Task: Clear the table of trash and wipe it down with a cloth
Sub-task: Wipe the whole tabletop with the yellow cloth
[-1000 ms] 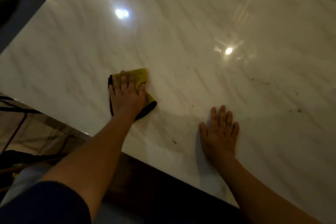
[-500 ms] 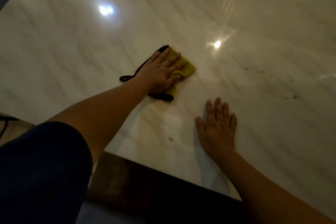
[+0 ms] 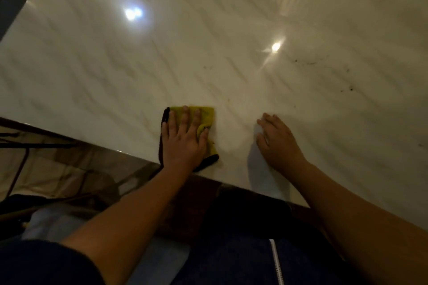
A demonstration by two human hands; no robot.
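Left hand (image 3: 183, 143) flat on cloth (image 3: 205, 115), pressing; right hand (image 3: 278, 141) beside cloth, relaxed, empty (braced on table (image 3: 208, 30)) — keep pressure even, sweep to specks (image 3: 305, 62) right of cloth.

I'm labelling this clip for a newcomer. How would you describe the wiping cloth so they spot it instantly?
Find the pale marble table and follow its near edge. The cloth lies there, pressed flat under the left hand. It alone is yellow, with a dark border.
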